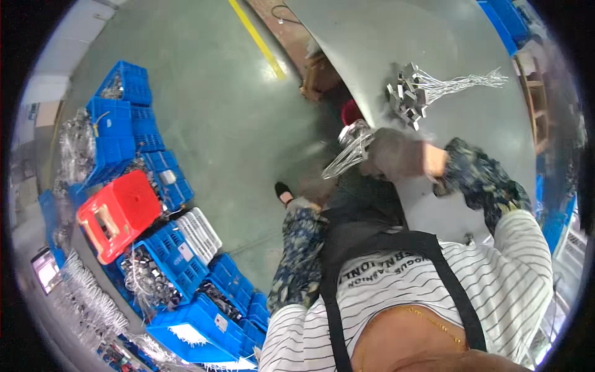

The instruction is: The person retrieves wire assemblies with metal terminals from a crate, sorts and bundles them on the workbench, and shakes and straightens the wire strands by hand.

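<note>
Bundle of wire parts (351, 150) gripped in gloved right hand (396, 155), held at near edge of grey table (483, 142). Step judged: transfer of bundle to table. Left hand (304, 204) blurred, lowered over floor; grip cannot be told. Pile of metal pieces with wires (412, 93) lies further up table; next move calls for placement beside it. Blue crates (167, 260) and red crate (121, 214) stacked at left.

The room was evenly and fairly brightly lit from overhead, with a soft sheen on the green floor (217, 111) and a pale glare across the grey tabletop (458, 43). Shadows were weak and diffuse. The fisheye lens bent straight lines hard toward the rim, where a black border closed in. The right hand (396, 155) was smeared with motion blur, as was the wire bundle (350, 149) beside it. The blue crates (124, 118) looked saturated but soft.
</note>
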### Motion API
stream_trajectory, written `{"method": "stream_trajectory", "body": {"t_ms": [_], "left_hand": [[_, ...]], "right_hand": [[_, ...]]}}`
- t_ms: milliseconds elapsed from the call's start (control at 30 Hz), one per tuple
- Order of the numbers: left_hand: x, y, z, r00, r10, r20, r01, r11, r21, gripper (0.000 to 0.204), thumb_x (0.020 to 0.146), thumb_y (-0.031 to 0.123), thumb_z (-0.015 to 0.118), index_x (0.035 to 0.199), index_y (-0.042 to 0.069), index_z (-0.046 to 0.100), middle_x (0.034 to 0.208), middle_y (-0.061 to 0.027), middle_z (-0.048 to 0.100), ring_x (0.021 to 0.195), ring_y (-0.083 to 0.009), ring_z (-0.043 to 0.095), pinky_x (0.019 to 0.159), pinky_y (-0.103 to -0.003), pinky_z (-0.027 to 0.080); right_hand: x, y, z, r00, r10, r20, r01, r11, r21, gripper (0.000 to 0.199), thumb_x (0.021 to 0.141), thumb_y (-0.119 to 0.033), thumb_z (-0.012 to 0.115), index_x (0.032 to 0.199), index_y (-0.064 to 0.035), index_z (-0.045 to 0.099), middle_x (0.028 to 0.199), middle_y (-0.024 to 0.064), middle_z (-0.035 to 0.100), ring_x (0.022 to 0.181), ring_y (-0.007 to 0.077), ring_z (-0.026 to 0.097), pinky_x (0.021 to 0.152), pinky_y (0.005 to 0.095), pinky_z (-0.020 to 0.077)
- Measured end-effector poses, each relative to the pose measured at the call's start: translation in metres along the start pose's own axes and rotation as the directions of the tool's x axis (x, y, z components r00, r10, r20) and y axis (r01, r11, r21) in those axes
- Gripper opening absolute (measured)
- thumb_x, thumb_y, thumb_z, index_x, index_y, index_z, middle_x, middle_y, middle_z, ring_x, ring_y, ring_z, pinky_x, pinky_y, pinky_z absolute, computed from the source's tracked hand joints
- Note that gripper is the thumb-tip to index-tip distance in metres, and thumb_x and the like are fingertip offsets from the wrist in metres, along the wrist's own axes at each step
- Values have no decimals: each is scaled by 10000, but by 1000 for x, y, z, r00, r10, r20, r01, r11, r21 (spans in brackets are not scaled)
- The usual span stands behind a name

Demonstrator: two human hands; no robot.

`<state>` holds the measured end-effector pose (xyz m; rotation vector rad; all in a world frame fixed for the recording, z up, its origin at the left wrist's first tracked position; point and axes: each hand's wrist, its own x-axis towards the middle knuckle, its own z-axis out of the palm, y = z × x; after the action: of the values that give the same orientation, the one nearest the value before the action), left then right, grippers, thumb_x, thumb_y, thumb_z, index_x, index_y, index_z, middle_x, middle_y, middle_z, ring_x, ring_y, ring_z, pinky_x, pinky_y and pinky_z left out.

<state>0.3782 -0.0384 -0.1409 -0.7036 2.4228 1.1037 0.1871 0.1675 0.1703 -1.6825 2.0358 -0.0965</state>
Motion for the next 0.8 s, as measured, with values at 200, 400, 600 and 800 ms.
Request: {"method": "stream_trajectory", "body": {"t_ms": [200,400,600,800], "left_hand": [[-44,166,-41,838,542,-66,-541,840,34,821,742,530,782,1374,72,526,1158,-167,664,957,-355,662,834,-473,521],[-87,194,-114,558,811,-178,-775,585,238,818,793,439,764,1393,-23,455,1190,-195,636,1086,-335,630,950,-412,496],[-46,217,12,560,681,-471,-807,577,-124,475,826,165,656,1262,-5,575,1190,-224,631,1042,-371,641,880,-461,524],[-56,242,15,608,784,-123,-786,572,-235,438,829,170,656,1230,4,599,1175,-209,642,1018,-349,654,854,-449,530]], "right_hand": [[-94,-8,-36,992,105,-63,-113,983,-144,220,799,-202,642,995,-220,740,655,93,602,669,308,636,597,470,473],[-20,-9,12,994,96,-46,-94,995,43,273,779,-264,665,1033,-169,686,697,118,634,619,334,641,581,478,506],[-44,4,53,894,446,-41,-375,796,475,384,863,-356,647,1156,-111,606,858,128,717,720,327,699,642,455,549],[-92,-33,-9,849,528,8,-527,847,60,364,829,-235,637,1085,19,591,661,215,641,587,326,676,495,471,517]]}}
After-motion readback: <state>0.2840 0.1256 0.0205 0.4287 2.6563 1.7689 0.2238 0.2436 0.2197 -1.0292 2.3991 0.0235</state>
